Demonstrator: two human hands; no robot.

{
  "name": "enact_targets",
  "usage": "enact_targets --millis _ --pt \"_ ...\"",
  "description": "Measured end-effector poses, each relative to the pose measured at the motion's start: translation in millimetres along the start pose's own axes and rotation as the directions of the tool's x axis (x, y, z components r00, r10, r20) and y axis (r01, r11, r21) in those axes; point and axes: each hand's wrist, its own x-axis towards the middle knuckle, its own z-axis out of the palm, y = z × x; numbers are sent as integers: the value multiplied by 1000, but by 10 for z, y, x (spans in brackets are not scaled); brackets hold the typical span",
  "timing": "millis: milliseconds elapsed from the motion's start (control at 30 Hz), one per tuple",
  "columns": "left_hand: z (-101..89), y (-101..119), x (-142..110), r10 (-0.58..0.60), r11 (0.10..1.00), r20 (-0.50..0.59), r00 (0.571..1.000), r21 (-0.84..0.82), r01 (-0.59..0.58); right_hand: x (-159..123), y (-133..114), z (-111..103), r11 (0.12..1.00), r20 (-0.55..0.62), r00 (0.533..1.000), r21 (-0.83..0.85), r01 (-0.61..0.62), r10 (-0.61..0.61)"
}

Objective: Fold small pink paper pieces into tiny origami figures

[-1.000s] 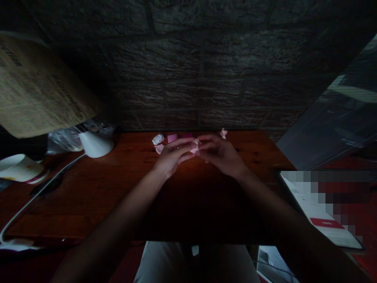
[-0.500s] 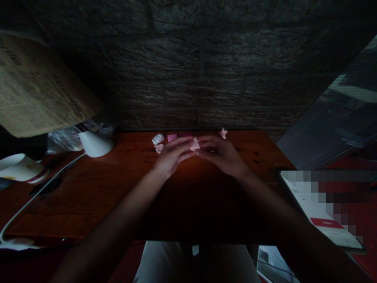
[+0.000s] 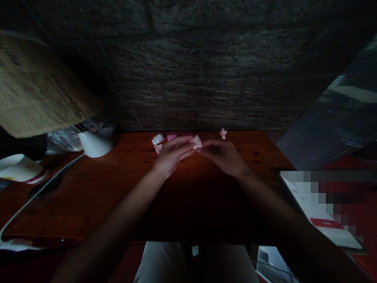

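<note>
Over the far part of the table, a small pale pink piece [image 3: 196,141], soft-looking like paper or clay, is held between both hands. My left hand [image 3: 173,155] pinches it from the left between thumb and fingers. The fingertips of my right hand [image 3: 222,155] are pressed together at its lower right edge. Behind and beside my left hand lie a white crumpled lump [image 3: 158,138], another pale pink piece [image 3: 158,149] and a flat pink piece [image 3: 172,137]. A pale pink shaped piece [image 3: 223,133] stands beyond my right hand.
The wooden table [image 3: 97,196] meets a dark stone wall [image 3: 182,59]. To the left are a white lamp base [image 3: 94,144] with its cable, a paper cup [image 3: 22,168] and a printed paper shade [image 3: 41,82]. A flat white-and-red printed thing [image 3: 326,224] lies at the right.
The pink piece has turned slightly between my fingers and shows a broader face. My right fingertips have shifted to its lower edge. The left hand has hardly moved.
</note>
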Motion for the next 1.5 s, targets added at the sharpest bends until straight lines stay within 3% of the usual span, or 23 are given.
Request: enact_targets --millis 233,567,933,1133,1200,1500 --pt "15 4 -20 46 997 27 999 52 -48 3 -12 2 991 9 999 124 -48 47" --pt "4 -12 -43 65 988 87 994 132 -76 8 -11 -20 980 58 990 147 -134 126" --pt "44 25 -49 2 996 56 998 91 -8 -4 -58 5 984 25 999 175 -30 26" --pt "39 -1 -37 5 997 31 1000 79 -7 -34 -79 19 995 -61 994 -19 94 -95" --pt "38 -3 -38 21 997 26 999 80 -23 -34 -76 28 995 -82 993 -48 83 -87" --pt "40 11 -53 58 992 57 997 112 -64 10 -20 53 991 -81 997 136 -4 15"
